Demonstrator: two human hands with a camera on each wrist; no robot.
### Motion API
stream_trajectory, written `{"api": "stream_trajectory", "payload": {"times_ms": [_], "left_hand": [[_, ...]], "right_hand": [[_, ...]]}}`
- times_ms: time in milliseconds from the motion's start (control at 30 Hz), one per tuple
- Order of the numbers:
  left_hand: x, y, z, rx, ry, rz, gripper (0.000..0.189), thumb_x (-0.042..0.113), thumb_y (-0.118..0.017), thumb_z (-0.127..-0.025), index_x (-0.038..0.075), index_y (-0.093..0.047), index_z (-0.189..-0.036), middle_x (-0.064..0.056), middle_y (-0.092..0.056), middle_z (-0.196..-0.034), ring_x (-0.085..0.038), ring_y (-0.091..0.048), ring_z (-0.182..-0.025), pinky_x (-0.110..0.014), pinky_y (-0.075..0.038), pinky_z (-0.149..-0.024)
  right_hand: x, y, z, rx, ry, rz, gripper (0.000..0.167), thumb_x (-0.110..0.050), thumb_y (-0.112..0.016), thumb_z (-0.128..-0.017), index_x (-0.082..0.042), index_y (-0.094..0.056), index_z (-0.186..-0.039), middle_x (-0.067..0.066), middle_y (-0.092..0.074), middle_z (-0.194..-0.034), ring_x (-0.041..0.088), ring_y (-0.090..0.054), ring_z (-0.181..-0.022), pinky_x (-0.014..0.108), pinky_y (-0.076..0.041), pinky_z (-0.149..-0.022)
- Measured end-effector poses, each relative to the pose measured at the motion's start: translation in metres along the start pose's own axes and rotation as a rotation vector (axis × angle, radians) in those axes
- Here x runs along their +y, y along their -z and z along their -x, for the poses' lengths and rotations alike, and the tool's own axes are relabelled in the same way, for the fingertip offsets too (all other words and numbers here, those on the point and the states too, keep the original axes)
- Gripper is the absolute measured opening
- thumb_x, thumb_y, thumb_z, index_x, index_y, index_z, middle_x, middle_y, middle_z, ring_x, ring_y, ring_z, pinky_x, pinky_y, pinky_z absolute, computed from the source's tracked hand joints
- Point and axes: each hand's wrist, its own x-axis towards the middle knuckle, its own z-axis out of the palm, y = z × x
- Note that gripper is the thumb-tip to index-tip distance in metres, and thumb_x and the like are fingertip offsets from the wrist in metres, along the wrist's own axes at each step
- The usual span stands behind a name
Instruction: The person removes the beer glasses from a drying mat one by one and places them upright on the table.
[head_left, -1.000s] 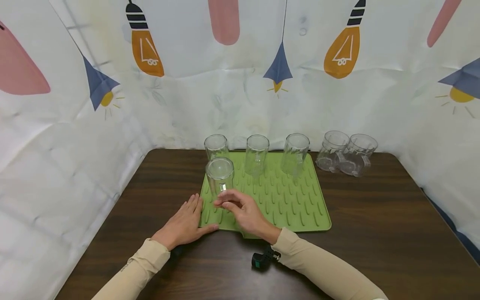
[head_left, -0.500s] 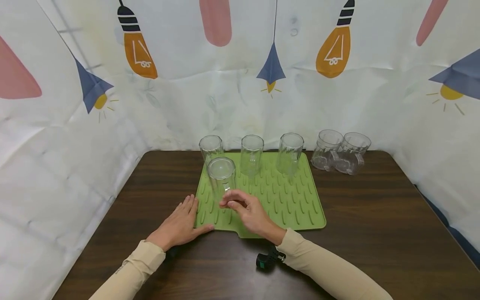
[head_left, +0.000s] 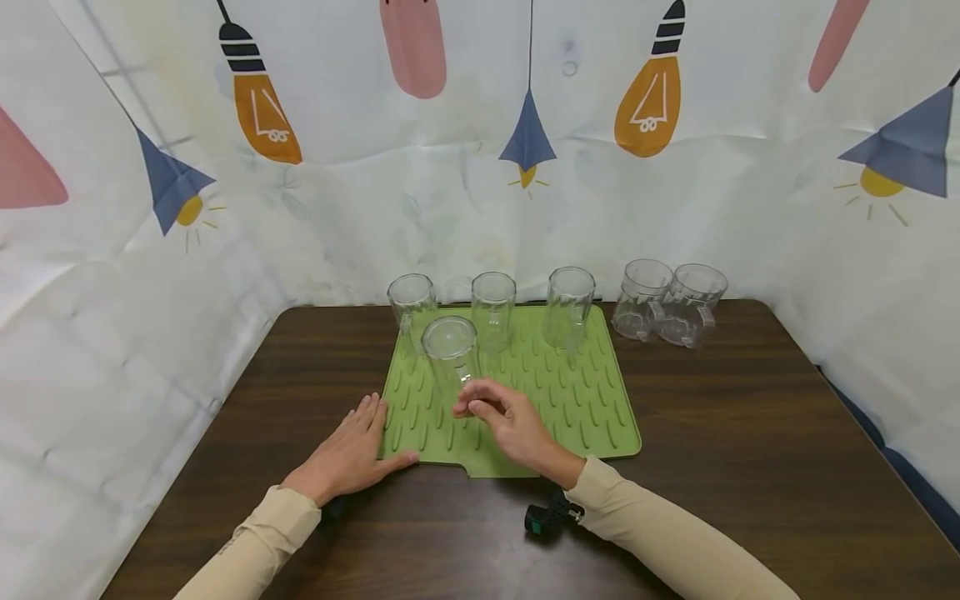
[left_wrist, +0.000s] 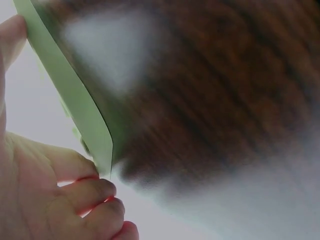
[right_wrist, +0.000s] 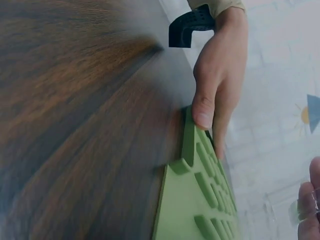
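Note:
My right hand [head_left: 506, 421] pinches the handle of a clear glass mug [head_left: 452, 337], held bottom up over the left part of a green ribbed drying mat [head_left: 517, 462]. The fingers cover most of the handle; in the right wrist view only the fingertips [right_wrist: 307, 205] and a bit of glass show at the right edge. My left hand [head_left: 345, 454] rests with straight fingers at the mat's front left corner, thumb along its front edge. The left wrist view shows its fingers [left_wrist: 85, 195] by the green mat's edge [left_wrist: 75, 95].
Along the mat's back edge stand three glass mugs: left [head_left: 412, 308], middle [head_left: 493, 312] and right [head_left: 570, 308]. Two more mugs, one here [head_left: 641, 300] and its neighbour [head_left: 692, 304], stand close together on the dark wooden table [head_left: 735, 425]. A printed white curtain [head_left: 337, 217] hangs behind.
My right hand and the mug have moved rightward over the mat, away from its left edge. The left hand stays at the corner. The head view has turned slightly.

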Motion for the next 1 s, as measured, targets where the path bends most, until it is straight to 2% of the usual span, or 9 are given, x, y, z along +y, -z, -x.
{"api": "stream_trajectory", "payload": {"times_ms": [200, 400, 567, 633, 833, 1000], "left_hand": [[-0.003, -0.001, 0.000, 0.000, 0.008, 0.001, 0.114, 0.074, -0.056, -0.093, -0.012, -0.024, -0.159, -0.037, -0.019, -0.167, -0.052, -0.019, -0.158, -0.066, -0.025, -0.127], [0.000, 0.002, 0.000, -0.010, 0.002, 0.008, 0.115, 0.076, -0.055, -0.093, -0.013, -0.024, -0.159, -0.038, -0.018, -0.167, -0.053, -0.018, -0.157, -0.066, -0.024, -0.127], [0.002, 0.002, -0.001, -0.003, -0.002, 0.001, 0.113, 0.073, -0.057, -0.093, -0.013, -0.025, -0.158, -0.038, -0.020, -0.166, -0.053, -0.019, -0.157, -0.067, -0.026, -0.126], [0.002, 0.002, -0.001, -0.002, -0.004, -0.002, 0.113, 0.073, -0.057, -0.093, -0.013, -0.025, -0.158, -0.039, -0.020, -0.166, -0.053, -0.020, -0.157, -0.067, -0.026, -0.126], [0.002, 0.003, -0.001, -0.009, -0.010, -0.005, 0.114, 0.074, -0.057, -0.093, -0.013, -0.025, -0.158, -0.039, -0.019, -0.166, -0.054, -0.019, -0.157, -0.067, -0.025, -0.127], [0.001, 0.002, -0.002, -0.003, -0.015, -0.007, 0.115, 0.076, -0.055, -0.093, -0.014, -0.026, -0.158, -0.039, -0.020, -0.166, -0.054, -0.020, -0.156, -0.067, -0.025, -0.126]], "right_hand": [[-0.003, 0.008, 0.002, -0.031, 0.065, 0.057, 0.017, -0.002, -0.052, -0.106, 0.000, -0.066, -0.116, 0.020, -0.074, -0.107, 0.022, -0.075, -0.101, 0.031, -0.063, -0.097], [-0.011, 0.017, 0.007, -0.067, 0.087, 0.122, 0.017, -0.002, -0.050, -0.107, 0.003, -0.064, -0.115, 0.018, -0.073, -0.105, 0.019, -0.075, -0.100, 0.029, -0.062, -0.097], [-0.014, 0.024, 0.010, -0.084, 0.159, 0.186, 0.016, -0.001, -0.049, -0.107, 0.004, -0.063, -0.114, 0.023, -0.072, -0.103, 0.031, -0.074, -0.096, 0.028, -0.063, -0.092], [-0.015, 0.026, 0.011, -0.086, 0.189, 0.215, 0.016, -0.001, -0.049, -0.107, 0.003, -0.063, -0.113, 0.024, -0.071, -0.102, 0.032, -0.073, -0.094, 0.029, -0.064, -0.089], [-0.019, 0.034, 0.013, -0.087, 0.265, 0.326, 0.016, 0.001, -0.048, -0.107, 0.002, -0.063, -0.112, 0.017, -0.072, -0.098, 0.022, -0.072, -0.089, 0.034, -0.065, -0.082], [-0.025, 0.043, 0.014, -0.075, 0.333, 0.432, 0.017, 0.004, -0.048, -0.106, 0.000, -0.064, -0.112, 0.014, -0.073, -0.096, 0.016, -0.071, -0.086, 0.024, -0.063, -0.078]]}}
